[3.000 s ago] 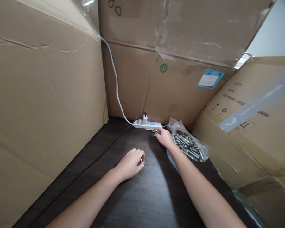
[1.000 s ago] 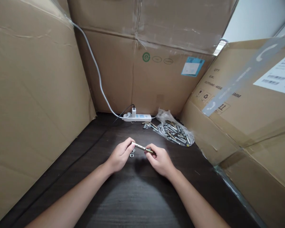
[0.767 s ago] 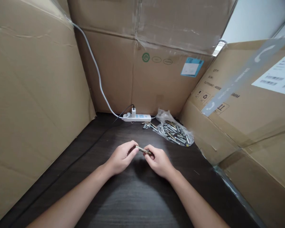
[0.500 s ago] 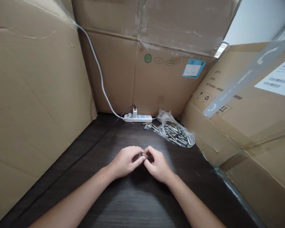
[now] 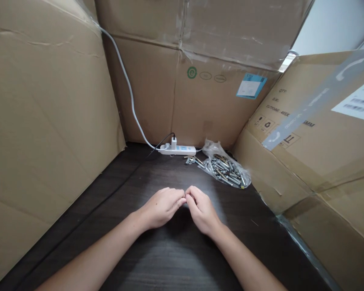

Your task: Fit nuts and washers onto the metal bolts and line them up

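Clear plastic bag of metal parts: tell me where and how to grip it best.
Probably pinch the bag by the crumpled film at its far left end, coming from above: it bunches up there, beyond the heaped metal parts. The right-hand cardboard box stands close on the right, and loose pieces lie by its left edge.

Straight ahead now, beyond the left hand (image 5: 164, 208) and the right hand (image 5: 204, 210), up the rear carton (image 5: 206, 109): a green round logo (image 5: 192, 72), lowercase "e" inside! Beside it, two ovals (image 5: 205, 75), lettering too small; then a blue-and-white label (image 5: 251, 85), print illegible. Over to the right of both hands, on the side carton (image 5: 291, 169): "QTY:", a blurred "G.W.", then "(MM): 465X", interrupted by grey tape (image 5: 312, 103), and "5MM" past it! Underneath, a fragile-glass sign (image 5: 260, 119), recycling arrows (image 5: 267, 125), upward arrows (image 5: 289, 139). Farther right, barcodes on a white label (image 5: 356, 101).
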The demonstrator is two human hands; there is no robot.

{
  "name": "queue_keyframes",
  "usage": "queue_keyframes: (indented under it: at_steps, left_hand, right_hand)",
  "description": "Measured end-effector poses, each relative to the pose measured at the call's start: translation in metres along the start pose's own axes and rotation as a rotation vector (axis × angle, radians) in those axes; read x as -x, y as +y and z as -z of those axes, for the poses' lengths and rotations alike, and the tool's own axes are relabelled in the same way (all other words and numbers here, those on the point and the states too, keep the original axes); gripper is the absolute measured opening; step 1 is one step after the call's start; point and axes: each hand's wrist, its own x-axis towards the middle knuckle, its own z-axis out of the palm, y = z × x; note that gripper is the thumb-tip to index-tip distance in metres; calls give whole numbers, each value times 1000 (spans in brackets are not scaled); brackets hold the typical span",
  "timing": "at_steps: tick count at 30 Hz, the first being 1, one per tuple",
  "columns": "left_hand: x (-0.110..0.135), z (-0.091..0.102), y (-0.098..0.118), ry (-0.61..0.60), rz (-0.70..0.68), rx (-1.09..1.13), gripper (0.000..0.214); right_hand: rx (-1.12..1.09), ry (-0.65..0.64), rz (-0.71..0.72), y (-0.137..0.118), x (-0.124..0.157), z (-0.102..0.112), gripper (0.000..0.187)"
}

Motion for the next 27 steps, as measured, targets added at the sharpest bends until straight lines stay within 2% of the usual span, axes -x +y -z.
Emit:
queue_keyframes:
  at_steps: [3, 8, 14, 16, 19, 27]
  left_hand:
    - [0, 1, -4, 30, 14, 12, 27]
    - [-1, 1, -9, 68, 33, 63, 23]
    - [0, 7, -29, 176, 187, 116, 17]
    - [1, 8, -36, 156, 218, 71, 17]
    - [2, 7, -42, 84, 189, 0, 18]
    - [4, 6, -39, 5, 125, -51, 24]
  right_hand:
    - [161, -26, 33, 2, 0, -1, 29]
    - [234, -70, -2, 8, -1, -4, 33]
    - [233, 40, -106, 21, -5, 0, 38]
    - [235, 67, -137, 26, -6, 2, 39]
    - [223, 55, -146, 31, -7, 2, 35]
    - [214, -24, -131, 31, -6, 4, 33]
